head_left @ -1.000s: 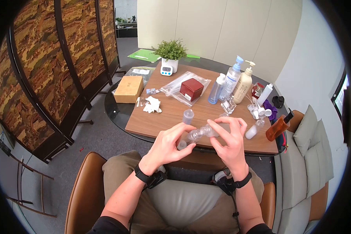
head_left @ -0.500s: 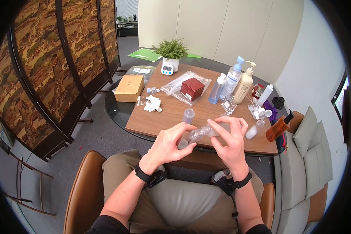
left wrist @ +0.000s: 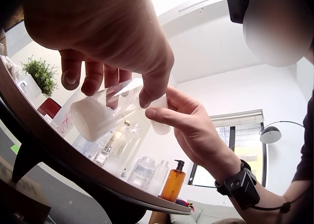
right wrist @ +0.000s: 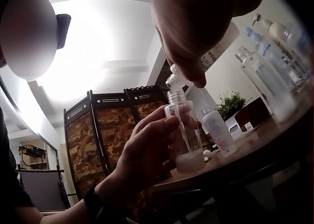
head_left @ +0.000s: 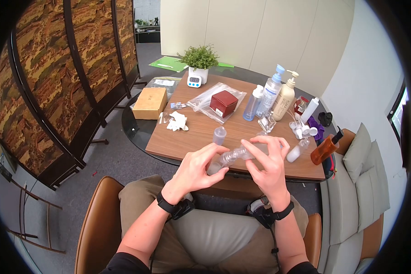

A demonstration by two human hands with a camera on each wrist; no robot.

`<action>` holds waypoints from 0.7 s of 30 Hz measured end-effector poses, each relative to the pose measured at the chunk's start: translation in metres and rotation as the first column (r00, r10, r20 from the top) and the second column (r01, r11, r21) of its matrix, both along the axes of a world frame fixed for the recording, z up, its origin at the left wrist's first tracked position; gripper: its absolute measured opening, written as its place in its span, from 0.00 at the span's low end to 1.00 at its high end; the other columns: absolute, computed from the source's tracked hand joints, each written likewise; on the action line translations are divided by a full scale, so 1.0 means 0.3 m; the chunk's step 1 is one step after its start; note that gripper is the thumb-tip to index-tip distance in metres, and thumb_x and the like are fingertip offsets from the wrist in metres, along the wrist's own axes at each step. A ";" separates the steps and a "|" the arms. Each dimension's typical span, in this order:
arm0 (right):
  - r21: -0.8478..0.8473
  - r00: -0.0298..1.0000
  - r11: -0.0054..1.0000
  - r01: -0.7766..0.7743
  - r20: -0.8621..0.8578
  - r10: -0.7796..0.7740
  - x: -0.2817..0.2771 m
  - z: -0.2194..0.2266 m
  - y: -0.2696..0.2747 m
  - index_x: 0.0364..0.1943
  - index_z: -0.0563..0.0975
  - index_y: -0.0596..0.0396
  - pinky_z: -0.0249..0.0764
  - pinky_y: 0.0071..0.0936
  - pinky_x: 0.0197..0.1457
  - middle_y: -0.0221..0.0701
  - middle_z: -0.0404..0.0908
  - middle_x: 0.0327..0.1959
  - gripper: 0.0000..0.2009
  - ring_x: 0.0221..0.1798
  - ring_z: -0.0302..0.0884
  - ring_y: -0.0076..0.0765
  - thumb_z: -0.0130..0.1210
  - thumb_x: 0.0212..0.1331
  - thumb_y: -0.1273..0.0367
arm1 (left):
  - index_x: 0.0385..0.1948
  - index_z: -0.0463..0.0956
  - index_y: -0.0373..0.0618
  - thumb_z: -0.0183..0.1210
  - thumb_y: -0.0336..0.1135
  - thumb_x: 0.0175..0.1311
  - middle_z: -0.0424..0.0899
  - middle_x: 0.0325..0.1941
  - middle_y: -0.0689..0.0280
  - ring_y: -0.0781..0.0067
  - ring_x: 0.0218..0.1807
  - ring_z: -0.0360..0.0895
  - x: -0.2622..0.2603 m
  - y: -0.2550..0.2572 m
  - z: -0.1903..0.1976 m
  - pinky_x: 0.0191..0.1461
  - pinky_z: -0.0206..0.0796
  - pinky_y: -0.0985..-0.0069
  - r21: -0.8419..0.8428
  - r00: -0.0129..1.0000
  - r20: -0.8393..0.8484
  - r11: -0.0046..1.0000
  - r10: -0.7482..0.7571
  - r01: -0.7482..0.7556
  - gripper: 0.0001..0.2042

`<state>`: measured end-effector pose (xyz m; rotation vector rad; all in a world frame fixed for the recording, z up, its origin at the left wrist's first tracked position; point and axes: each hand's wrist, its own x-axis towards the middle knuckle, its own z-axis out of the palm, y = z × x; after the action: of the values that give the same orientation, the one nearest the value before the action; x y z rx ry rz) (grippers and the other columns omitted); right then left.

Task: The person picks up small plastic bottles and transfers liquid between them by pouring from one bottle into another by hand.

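Note:
In the head view, my left hand (head_left: 197,169) grips a clear bottle (head_left: 223,160) with whitish contents at its base. My right hand (head_left: 270,168) holds a second clear bottle, mostly hidden by the fingers. Mouth to mouth, the two necks meet between the hands. The right wrist view shows the left hand's bottle (right wrist: 187,140) slightly tilted, with a pale streak inside it and the other bottle's ridged neck (right wrist: 174,80) tilted down over its opening. Milky contents lie in the gripped bottle (left wrist: 91,118) in the left wrist view.
Just beyond the hands stands a small translucent bottle (head_left: 219,135). Pump bottles (head_left: 284,101), a glass bottle (head_left: 267,122) and an amber bottle (head_left: 325,150) are on the right. A dark red box (head_left: 223,104), crumpled tissue (head_left: 178,121) and cardboard box (head_left: 150,103) lie farther left.

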<state>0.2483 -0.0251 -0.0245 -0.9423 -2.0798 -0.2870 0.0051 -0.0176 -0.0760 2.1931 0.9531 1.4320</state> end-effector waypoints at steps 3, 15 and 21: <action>0.000 1.000 1.000 -0.001 0.000 0.001 0.000 -0.001 0.000 0.60 0.91 0.43 0.58 0.52 0.76 0.29 0.84 0.57 0.26 0.62 0.79 0.42 0.71 0.54 0.75 | 0.57 0.86 0.44 0.76 0.34 0.60 0.84 0.38 0.64 0.71 0.26 0.74 0.002 -0.002 0.003 0.31 0.68 0.71 0.007 1.000 0.005 1.000 0.001 -0.001 0.22; 0.020 1.000 1.000 0.006 0.006 -0.006 -0.006 0.002 -0.002 0.60 0.91 0.44 0.57 0.52 0.77 0.29 0.84 0.56 0.25 0.63 0.80 0.42 0.70 0.54 0.76 | 0.57 0.86 0.44 0.77 0.34 0.60 0.84 0.39 0.64 0.71 0.26 0.74 0.000 -0.002 0.003 0.31 0.68 0.71 -0.009 1.000 -0.007 1.000 0.004 -0.004 0.22; 0.018 1.000 1.000 0.004 0.004 -0.004 -0.008 0.004 -0.002 0.59 0.91 0.44 0.57 0.53 0.78 0.29 0.84 0.56 0.25 0.63 0.80 0.41 0.70 0.54 0.76 | 0.57 0.86 0.45 0.77 0.34 0.60 0.84 0.39 0.65 0.71 0.26 0.74 0.000 0.000 0.002 0.31 0.69 0.71 0.024 1.000 -0.009 1.000 0.009 -0.009 0.22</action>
<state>0.2460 -0.0257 -0.0234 -0.9354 -2.0761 -0.3096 0.0051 -0.0176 -0.0755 2.2172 0.9543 1.4461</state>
